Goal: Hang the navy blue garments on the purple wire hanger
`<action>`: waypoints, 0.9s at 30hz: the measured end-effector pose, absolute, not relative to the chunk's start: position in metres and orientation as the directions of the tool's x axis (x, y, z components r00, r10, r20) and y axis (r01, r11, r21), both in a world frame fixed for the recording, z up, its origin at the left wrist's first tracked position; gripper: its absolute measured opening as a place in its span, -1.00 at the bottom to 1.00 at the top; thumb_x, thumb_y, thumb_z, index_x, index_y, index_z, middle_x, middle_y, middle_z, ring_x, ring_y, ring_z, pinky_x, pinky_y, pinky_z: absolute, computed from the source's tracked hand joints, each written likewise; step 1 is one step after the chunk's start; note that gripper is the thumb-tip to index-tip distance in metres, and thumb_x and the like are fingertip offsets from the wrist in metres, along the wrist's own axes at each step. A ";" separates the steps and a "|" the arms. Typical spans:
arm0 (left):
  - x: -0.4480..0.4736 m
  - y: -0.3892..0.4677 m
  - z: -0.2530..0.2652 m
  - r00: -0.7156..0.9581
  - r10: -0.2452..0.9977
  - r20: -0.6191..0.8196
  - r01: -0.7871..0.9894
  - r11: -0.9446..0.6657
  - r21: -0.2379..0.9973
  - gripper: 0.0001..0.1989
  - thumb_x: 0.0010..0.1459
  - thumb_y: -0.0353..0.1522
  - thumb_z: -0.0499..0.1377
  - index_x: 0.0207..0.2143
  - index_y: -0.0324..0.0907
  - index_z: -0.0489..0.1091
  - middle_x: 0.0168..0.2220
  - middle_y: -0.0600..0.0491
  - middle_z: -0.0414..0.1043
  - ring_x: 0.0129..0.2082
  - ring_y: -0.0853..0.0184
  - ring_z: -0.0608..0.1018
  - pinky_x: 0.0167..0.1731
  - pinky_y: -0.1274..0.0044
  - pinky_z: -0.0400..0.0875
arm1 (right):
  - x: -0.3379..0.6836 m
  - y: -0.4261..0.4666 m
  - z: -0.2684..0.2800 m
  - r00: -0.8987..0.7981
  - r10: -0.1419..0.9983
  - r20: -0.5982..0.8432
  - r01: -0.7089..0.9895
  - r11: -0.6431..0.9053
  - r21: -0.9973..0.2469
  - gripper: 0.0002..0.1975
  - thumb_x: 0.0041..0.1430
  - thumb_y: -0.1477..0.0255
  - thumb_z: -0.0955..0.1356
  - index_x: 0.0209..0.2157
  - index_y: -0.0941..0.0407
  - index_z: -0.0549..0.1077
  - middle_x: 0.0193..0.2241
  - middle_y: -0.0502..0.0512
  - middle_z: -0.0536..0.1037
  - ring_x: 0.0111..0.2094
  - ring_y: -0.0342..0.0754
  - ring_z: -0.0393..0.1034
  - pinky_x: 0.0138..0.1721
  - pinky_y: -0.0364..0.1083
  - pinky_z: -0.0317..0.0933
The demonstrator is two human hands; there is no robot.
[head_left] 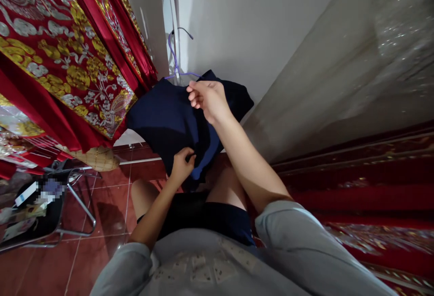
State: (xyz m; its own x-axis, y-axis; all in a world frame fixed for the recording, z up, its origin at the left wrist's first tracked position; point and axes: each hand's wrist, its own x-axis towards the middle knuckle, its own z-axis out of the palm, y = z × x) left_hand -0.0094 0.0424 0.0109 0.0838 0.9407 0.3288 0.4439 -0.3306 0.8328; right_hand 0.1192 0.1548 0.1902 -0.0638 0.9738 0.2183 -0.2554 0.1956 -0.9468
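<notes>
the left hand seems to pinch the garment below the right hand, its fingers closed, any hold unclear; handwork seems underway, next needing steady tension.

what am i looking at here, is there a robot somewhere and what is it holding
There's no robot here: these are a person's own bare hands, and the single picture comes from a camera worn on their head, looking forward and down. The left hand is at a dark blue garment, which hangs on a purple hanger; whether it grips the cloth is hard to tell. The right hand is raised in front of the garment, fingertips drawn together; anything between them is too small to see. On the left, a red cloth has a gold and silver pattern, and small items lie on a black seat.
</notes>
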 end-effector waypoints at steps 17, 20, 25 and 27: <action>-0.031 0.102 0.185 0.438 0.678 0.590 0.755 -0.634 0.168 -0.80 0.42 -0.42 0.00 -0.17 -0.22 0.42 -0.24 -0.06 0.55 -0.20 0.24 0.59 -0.12 0.43 0.45 | 0.115 0.114 0.131 0.071 0.847 0.527 -0.036 0.530 -0.847 -0.58 0.25 0.09 0.40 -0.53 0.09 0.36 -0.66 -0.08 0.32 -0.61 -0.21 0.15 -0.53 -0.14 0.02; -0.032 0.107 0.170 0.432 0.682 0.590 0.780 -0.611 0.133 -0.78 0.45 -0.39 -0.04 -0.15 -0.22 0.39 -0.23 -0.09 0.54 -0.19 0.23 0.58 -0.13 0.42 0.46 | 0.109 0.112 0.119 0.110 0.879 0.463 -0.076 0.472 -0.878 -0.59 0.26 0.10 0.39 -0.51 0.08 0.35 -0.68 -0.11 0.29 -0.63 -0.21 0.12 -0.55 -0.13 -0.01; -0.030 0.116 0.175 0.416 0.635 0.651 0.754 -0.641 0.144 -0.75 0.50 -0.32 -0.08 -0.09 -0.21 0.35 -0.21 -0.09 0.52 -0.15 0.25 0.59 -0.07 0.42 0.46 | 0.107 0.112 0.142 0.143 0.885 0.443 -0.139 0.461 -0.877 -0.62 0.29 0.15 0.37 -0.50 0.07 0.32 -0.69 -0.13 0.26 -0.64 -0.21 0.09 -0.54 -0.14 0.02; -0.031 0.118 0.179 0.437 0.623 0.648 0.739 -0.660 0.136 -0.76 0.49 -0.31 -0.06 -0.12 -0.21 0.35 -0.21 -0.08 0.52 -0.14 0.24 0.59 -0.07 0.41 0.46 | 0.107 0.118 0.143 0.175 0.875 0.452 -0.131 0.476 -0.870 -0.61 0.29 0.15 0.37 -0.52 0.06 0.28 -0.68 -0.12 0.24 -0.63 -0.21 0.07 -0.53 -0.14 0.00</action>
State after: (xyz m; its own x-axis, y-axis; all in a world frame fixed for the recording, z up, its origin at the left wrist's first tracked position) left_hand -0.0307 0.1184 0.1794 0.4373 0.6234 0.6482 0.7390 -0.6599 0.1362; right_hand 0.1069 0.1176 0.1427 0.1753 0.8746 0.4521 -0.1307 0.4758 -0.8698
